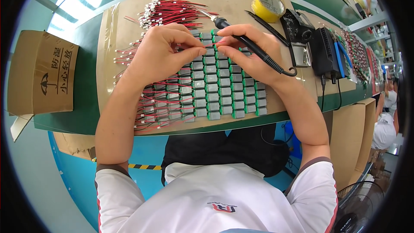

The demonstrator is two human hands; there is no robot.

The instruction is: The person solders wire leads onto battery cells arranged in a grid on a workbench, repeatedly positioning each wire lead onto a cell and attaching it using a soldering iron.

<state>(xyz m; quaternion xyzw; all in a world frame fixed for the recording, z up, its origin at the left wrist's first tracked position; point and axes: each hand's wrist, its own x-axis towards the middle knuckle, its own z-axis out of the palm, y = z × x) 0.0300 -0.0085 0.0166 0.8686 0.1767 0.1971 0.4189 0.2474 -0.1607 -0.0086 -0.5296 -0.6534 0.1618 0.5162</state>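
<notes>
Above rows of small grey battery packs with green ends [211, 87], my two hands meet fingertip to fingertip. My left hand [159, 54] is closed, thumb and forefinger pinching a thin red wire [214, 44]. On the other side, my right hand [249, 59] pinches close to the same wire and also keeps a soldering iron [255, 49] across its fingers. The iron's metal tip points to the far left, away from the packs under my fingers. Many packs on the left side carry red and black leads with white plugs. The wire's end is hidden by my fingertips.
A heap of red and black plug leads [170, 14] lies at the back. Back right are a yellow tape roll [269, 6], an iron stand [297, 26] and a black soldering station [325, 56] with blue-handled pliers. A cardboard box [47, 75] stands left; people sit far right.
</notes>
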